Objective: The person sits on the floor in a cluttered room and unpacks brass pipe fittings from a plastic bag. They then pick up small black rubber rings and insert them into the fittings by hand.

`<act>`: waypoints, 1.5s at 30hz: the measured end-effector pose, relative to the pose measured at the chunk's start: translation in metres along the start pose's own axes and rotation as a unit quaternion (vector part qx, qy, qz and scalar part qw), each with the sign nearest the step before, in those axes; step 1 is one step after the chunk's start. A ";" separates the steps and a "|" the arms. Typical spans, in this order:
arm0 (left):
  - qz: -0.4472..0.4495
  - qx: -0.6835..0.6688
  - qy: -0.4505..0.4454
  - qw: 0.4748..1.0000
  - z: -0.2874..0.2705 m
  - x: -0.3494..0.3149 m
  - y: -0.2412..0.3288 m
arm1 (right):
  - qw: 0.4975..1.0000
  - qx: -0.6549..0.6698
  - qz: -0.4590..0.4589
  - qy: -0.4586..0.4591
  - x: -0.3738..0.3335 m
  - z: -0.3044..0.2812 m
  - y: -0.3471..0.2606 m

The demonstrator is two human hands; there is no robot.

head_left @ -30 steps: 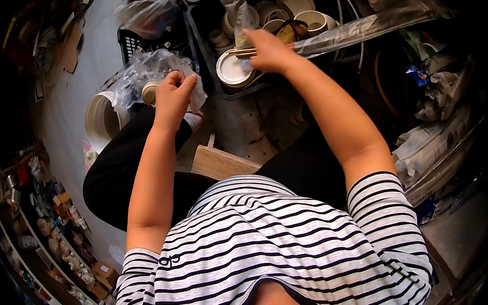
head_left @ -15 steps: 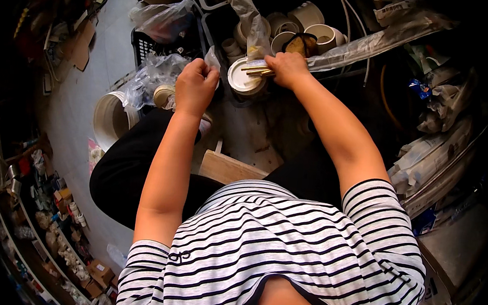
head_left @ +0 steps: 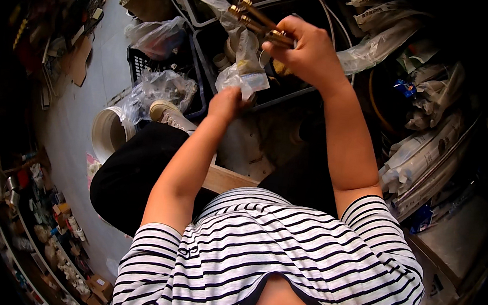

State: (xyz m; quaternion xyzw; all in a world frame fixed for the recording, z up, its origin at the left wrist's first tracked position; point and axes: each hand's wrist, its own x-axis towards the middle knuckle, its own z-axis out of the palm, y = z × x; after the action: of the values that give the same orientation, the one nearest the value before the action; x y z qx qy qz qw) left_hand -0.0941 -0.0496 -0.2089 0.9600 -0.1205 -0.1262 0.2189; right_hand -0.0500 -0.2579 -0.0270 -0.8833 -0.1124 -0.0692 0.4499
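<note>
My right hand (head_left: 311, 51) is closed round several slim brass-coloured rods (head_left: 255, 19) with wider ends. They point up and to the left, above a dark crate (head_left: 200, 56). Lower and to the left, my left hand (head_left: 226, 103) pinches the lower end of a long clear plastic bag (head_left: 245, 77), which stretches up over the crate's edge. A whitish patch shows through the bag near my fingers. Pale plastic pipe fittings (head_left: 231, 50) sit in the crate, partly hidden by the bag and my right hand.
Left of the crate are a black basket (head_left: 138, 59) with plastic bags and a white bucket (head_left: 106, 134) on its side. A wooden piece (head_left: 227, 181) lies between my legs. Long wrapped bundles (head_left: 423, 156) are heaped at the right. Stocked shelves (head_left: 33, 238) stand lower left.
My right hand has risen with the brass-coloured rods, which now point up. My left hand has moved right and down to the clear bag. The bag now covers where a white round lid showed.
</note>
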 end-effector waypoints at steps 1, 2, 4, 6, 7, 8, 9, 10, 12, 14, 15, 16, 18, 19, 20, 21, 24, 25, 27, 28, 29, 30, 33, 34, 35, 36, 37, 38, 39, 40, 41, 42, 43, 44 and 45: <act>-0.006 -0.014 -0.035 0.999 0.003 -0.003 0.003 | 1.000 0.012 0.005 -0.003 -0.002 0.000 0.001; -0.009 -0.024 -0.042 0.999 0.004 -0.004 0.005 | 0.999 0.010 0.043 -0.020 -0.002 0.001 0.000; -0.064 -0.124 -0.062 0.988 0.004 -0.005 0.006 | 0.998 0.010 0.036 -0.040 -0.003 0.005 0.005; -0.163 -0.296 -0.084 0.937 0.000 -0.002 0.005 | 0.997 0.012 0.036 -0.060 0.000 0.004 0.008; -0.216 -0.429 -0.110 0.870 -0.019 -0.002 0.010 | 0.997 0.018 0.037 -0.063 0.002 0.003 0.008; -0.264 -0.551 -0.132 0.781 -0.041 -0.004 0.013 | 0.997 0.022 0.039 -0.066 0.003 -0.001 0.006; -0.305 -0.660 -0.148 0.671 -0.070 -0.008 0.021 | 0.996 0.028 0.037 -0.070 0.004 -0.004 0.002; -0.291 -0.713 -0.145 0.622 -0.094 -0.010 0.028 | 0.996 0.045 0.032 -0.069 0.004 -0.007 0.000; -0.269 -0.776 -0.114 0.559 -0.148 -0.017 0.054 | 0.996 0.062 0.008 -0.065 0.005 -0.013 -0.006; -0.247 -0.800 -0.114 0.535 -0.185 -0.023 0.067 | 0.994 0.081 -0.008 -0.068 0.004 -0.022 -0.019; -0.230 -0.810 -0.122 0.526 -0.199 -0.023 0.071 | 0.994 0.090 -0.024 -0.060 0.002 -0.025 -0.022; -0.221 -0.813 -0.129 0.524 -0.210 -0.022 0.076 | 0.993 0.103 -0.010 -0.063 -0.001 -0.028 -0.026; -0.195 -0.822 -0.138 0.517 -0.225 -0.018 0.086 | 0.992 0.114 -0.003 -0.062 -0.003 -0.031 -0.032; -0.178 -0.826 -0.146 0.514 -0.229 -0.015 0.088 | 0.992 0.112 -0.008 -0.057 -0.003 -0.032 -0.034; -0.161 -0.830 -0.155 0.511 -0.233 -0.012 0.090 | 0.992 0.110 -0.014 -0.052 -0.001 -0.032 -0.037; -0.144 -0.836 -0.167 0.502 -0.233 -0.009 0.093 | 0.992 0.115 -0.010 -0.048 -0.001 -0.033 -0.039; -0.114 -0.828 -0.169 0.521 -0.233 0.000 0.098 | 0.992 0.126 -0.006 -0.031 0.002 -0.034 -0.042; -0.109 -0.826 -0.171 0.527 -0.232 0.002 0.099 | 0.993 0.115 -0.027 -0.015 0.002 -0.031 -0.038; -0.125 -0.814 -0.142 0.549 -0.229 0.003 0.098 | 0.993 0.100 -0.066 0.015 0.001 -0.022 -0.032; -0.133 -0.802 -0.128 0.568 -0.227 0.002 0.096 | 0.993 0.083 -0.085 0.018 0.002 -0.021 -0.031; -0.142 -0.790 -0.114 0.586 -0.224 0.003 0.094 | 0.992 0.064 -0.105 0.023 0.002 -0.021 -0.029; -0.162 -0.791 -0.108 0.580 -0.223 0.004 0.091 | 0.991 0.048 -0.124 0.028 0.003 -0.020 -0.026; -0.186 -0.773 -0.100 0.598 -0.219 0.003 0.084 | 0.986 0.052 -0.156 0.034 0.007 -0.013 -0.024; -0.195 -0.762 -0.091 0.611 -0.220 0.001 0.085 | 0.986 0.066 -0.153 0.027 0.007 -0.011 -0.023; -0.198 -0.758 -0.089 0.615 -0.219 -0.001 0.082 | 0.985 0.079 -0.150 0.021 0.006 -0.009 -0.021; -0.198 -0.755 -0.089 0.619 -0.220 -0.003 0.080 | 0.985 0.083 -0.151 0.019 0.007 -0.006 -0.019; -0.197 -0.752 -0.088 0.623 -0.220 -0.004 0.078 | 0.987 0.078 -0.141 0.010 0.007 -0.005 -0.019; -0.204 -0.751 -0.083 0.623 -0.221 -0.007 0.077 | 0.989 0.074 -0.131 0.001 0.007 -0.005 -0.019; -0.210 -0.750 -0.079 0.623 -0.222 -0.009 0.077 | 0.990 0.068 -0.121 -0.007 0.006 -0.005 -0.019; -0.216 -0.749 -0.075 0.622 -0.222 -0.010 0.077 | 0.993 0.052 -0.109 -0.012 0.006 -0.005 -0.020; -0.208 -0.757 -0.081 0.614 -0.221 -0.011 0.076 | 0.994 0.036 -0.098 -0.017 0.006 -0.004 -0.020; -0.200 -0.765 -0.085 0.607 -0.220 -0.012 0.074 | 0.996 0.021 -0.087 -0.023 0.006 -0.004 -0.022; -0.192 -0.772 -0.088 0.599 -0.219 -0.013 0.073 | 0.996 0.020 -0.080 -0.023 0.006 -0.004 -0.023; -0.192 -0.772 -0.082 0.600 -0.219 -0.014 0.074 | 0.997 0.019 -0.073 -0.023 0.006 -0.005 -0.025; -0.193 -0.772 -0.075 0.601 -0.218 -0.016 0.076 | 0.997 0.018 -0.066 -0.023 0.006 -0.005 -0.026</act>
State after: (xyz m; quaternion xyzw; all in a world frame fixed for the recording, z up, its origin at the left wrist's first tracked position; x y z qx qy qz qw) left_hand -0.0577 -0.0263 0.0187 0.4215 0.1943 -0.2832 0.8393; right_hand -0.0514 -0.2466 -0.0025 -0.8669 -0.1823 -0.0761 0.4577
